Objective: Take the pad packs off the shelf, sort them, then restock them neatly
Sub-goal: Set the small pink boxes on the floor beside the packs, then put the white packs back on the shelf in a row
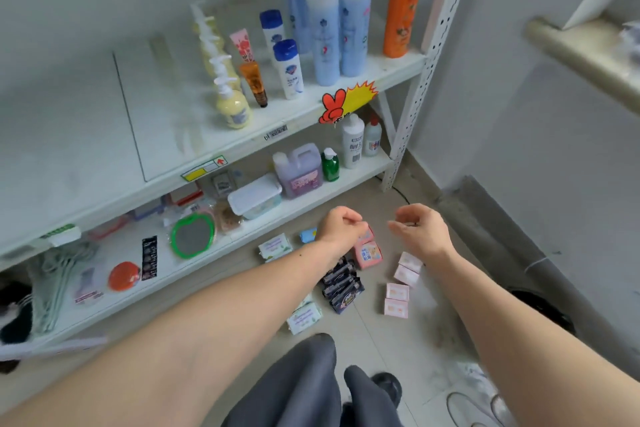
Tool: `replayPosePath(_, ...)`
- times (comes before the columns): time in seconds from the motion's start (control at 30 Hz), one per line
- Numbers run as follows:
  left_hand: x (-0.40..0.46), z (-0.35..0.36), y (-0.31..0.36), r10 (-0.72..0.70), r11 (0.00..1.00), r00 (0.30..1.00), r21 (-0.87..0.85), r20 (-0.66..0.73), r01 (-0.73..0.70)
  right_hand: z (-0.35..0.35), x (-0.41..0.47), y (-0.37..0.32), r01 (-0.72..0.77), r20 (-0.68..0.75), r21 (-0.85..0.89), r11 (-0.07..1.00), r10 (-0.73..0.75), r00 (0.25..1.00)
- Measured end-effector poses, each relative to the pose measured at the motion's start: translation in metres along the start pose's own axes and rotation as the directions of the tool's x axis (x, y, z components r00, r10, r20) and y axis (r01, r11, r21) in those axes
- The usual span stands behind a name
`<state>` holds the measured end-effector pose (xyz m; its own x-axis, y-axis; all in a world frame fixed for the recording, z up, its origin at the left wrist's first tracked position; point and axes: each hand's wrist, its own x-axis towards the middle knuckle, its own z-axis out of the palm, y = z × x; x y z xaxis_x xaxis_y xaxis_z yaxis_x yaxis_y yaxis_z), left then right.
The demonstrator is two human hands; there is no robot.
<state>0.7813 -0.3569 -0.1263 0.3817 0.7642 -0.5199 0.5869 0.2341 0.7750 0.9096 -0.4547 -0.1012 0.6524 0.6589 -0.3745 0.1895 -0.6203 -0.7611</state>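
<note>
On my feed, an orange spray bottle (404,0) stood beside tall blue bottles (337,24) on the upper shelf; below, a purple jug (298,172), green mirror (193,236) and white tub (255,200).
</note>
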Motion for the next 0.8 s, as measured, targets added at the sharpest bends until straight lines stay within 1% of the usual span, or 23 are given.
replayPosePath(0.1,-0.014,-0.022,0.012,0.009,1.0,0.999,-0.023,-0.046,-0.01,0.0,-0.009,-0.026,0.057,0.016,0.019,0.998,-0.057,0.998)
replayPosePath(0.17,-0.022,-0.036,0.021,0.006,0.997,0.997,-0.071,-0.082,-0.012,-0.002,-0.013,-0.04,0.091,0.035,0.018,0.996,-0.092,0.995)
replayPosePath(0.3,-0.039,-0.058,0.033,0.0,0.992,0.984,-0.123,-0.18,-0.023,-0.004,-0.017,-0.066,0.146,0.077,0.029,0.989,-0.148,0.986)
replayPosePath(0.57,-0.075,-0.089,0.04,-0.019,0.973,0.943,-0.223,-0.333,-0.06,0.007,-0.03,-0.106,0.343,0.193,-0.015,0.939,-0.334,0.923)
replayPosePath(0.67,-0.087,-0.101,0.036,-0.034,0.964,0.928,-0.257,-0.371,-0.067,0.016,-0.036,-0.118,0.38,0.231,-0.009,0.925,-0.368,0.901)
replayPosePath(0.8,-0.099,-0.12,0.026,-0.038,0.962,0.908,-0.261,-0.418,-0.08,0.029,-0.044,-0.129,0.396,0.27,0.015,0.918,-0.385,0.883)
